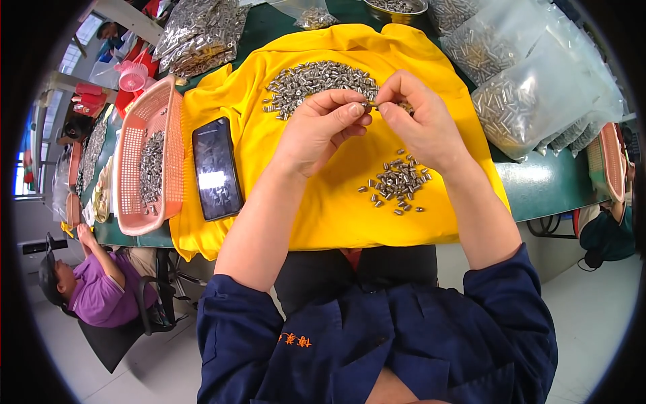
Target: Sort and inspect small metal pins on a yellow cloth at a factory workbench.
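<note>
My left hand (pixel 326 128) and my right hand (pixel 420 121) meet over a yellow cloth (pixel 269 195), fingertips almost touching. Between the left thumb and forefinger is a small silvery metal part (pixel 367 105). The right thumb and forefinger pinch close at its other side; what exactly lies in that pinch is too small to make out. Behind the hands spreads a large heap of small metal cylinders (pixel 319 79). Nearer me, below the right hand, lies a smaller loose pile of such cylinders (pixel 400 180).
Left of the cloth's middle lies a black phone (pixel 217 168), beside a pink plastic basket (pixel 173 145) holding metal parts. Clear bags of metal parts (pixel 505 108) crowd the right, with a metal bowl (pixel 397 8) at the back. A person in purple (pixel 101 286) sits at left.
</note>
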A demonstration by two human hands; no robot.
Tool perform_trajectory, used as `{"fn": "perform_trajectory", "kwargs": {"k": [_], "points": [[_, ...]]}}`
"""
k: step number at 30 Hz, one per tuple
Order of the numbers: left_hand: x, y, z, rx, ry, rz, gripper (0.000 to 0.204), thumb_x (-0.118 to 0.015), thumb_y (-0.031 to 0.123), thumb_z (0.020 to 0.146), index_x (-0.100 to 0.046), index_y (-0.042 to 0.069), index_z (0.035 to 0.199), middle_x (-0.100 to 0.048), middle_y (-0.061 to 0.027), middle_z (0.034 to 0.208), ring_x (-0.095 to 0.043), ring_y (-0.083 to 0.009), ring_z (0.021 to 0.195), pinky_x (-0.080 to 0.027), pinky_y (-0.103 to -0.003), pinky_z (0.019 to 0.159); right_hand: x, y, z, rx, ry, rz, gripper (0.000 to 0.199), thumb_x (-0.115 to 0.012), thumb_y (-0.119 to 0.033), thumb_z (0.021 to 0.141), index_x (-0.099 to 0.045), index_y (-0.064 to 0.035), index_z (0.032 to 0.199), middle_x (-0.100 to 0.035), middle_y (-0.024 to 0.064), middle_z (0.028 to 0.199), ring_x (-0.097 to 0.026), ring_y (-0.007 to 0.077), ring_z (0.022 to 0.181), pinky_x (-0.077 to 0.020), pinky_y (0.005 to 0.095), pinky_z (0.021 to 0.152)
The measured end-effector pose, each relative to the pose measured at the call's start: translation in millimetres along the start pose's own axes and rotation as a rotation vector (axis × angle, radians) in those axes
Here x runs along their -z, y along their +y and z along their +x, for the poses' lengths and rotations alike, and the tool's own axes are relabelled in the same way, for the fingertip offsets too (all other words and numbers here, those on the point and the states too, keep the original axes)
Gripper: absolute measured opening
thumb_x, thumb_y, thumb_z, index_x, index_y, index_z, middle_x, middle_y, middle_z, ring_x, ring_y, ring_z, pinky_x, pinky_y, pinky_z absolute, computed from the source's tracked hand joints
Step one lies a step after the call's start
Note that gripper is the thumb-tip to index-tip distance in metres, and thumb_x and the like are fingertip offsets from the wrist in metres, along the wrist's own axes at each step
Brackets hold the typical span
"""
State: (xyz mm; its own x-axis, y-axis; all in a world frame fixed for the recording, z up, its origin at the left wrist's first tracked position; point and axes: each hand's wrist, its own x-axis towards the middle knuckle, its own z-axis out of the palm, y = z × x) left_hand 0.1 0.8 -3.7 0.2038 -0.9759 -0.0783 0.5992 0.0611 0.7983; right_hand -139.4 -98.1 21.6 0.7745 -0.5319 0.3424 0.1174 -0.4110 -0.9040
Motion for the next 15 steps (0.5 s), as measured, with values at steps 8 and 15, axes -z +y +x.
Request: {"fn": "perform_trajectory", "kwargs": {"k": [8, 15], "points": [[-0.4, -1.4, -0.7, -0.009, -0.004, -0.010, 0.013, -0.056, 0.004, 0.079, -0.056, 0.001, 0.092, -0.059, -0.0074, 0.085, -0.059, -0.0159, 0.075, -0.050, -0.026, 0.070, -0.2, -5.9, -1.4, 0.021, -0.004, -0.072, 0.006, -0.048, -0.005, 0.073, -0.047, -0.0021, 0.079, -0.051, 0.0055, 0.068, -0.048, 0.0129, 0.061, -0.0399, 0.0241, 0.056], [-1.8, -2.1, -0.9, -0.079, 0.032, 0.141, 0.012, -0.056, 0.002, 0.078, -0.057, -0.001, 0.089, -0.060, -0.0071, 0.082, -0.059, -0.0145, 0.073, -0.049, -0.024, 0.069, -1.8, -12.5, -3.4, -0.028, -0.047, -0.303, 0.007, -0.047, 0.000, 0.072, -0.046, -0.0015, 0.079, -0.050, 0.0078, 0.066, -0.049, 0.0155, 0.060, -0.0399, 0.0248, 0.057]]}}
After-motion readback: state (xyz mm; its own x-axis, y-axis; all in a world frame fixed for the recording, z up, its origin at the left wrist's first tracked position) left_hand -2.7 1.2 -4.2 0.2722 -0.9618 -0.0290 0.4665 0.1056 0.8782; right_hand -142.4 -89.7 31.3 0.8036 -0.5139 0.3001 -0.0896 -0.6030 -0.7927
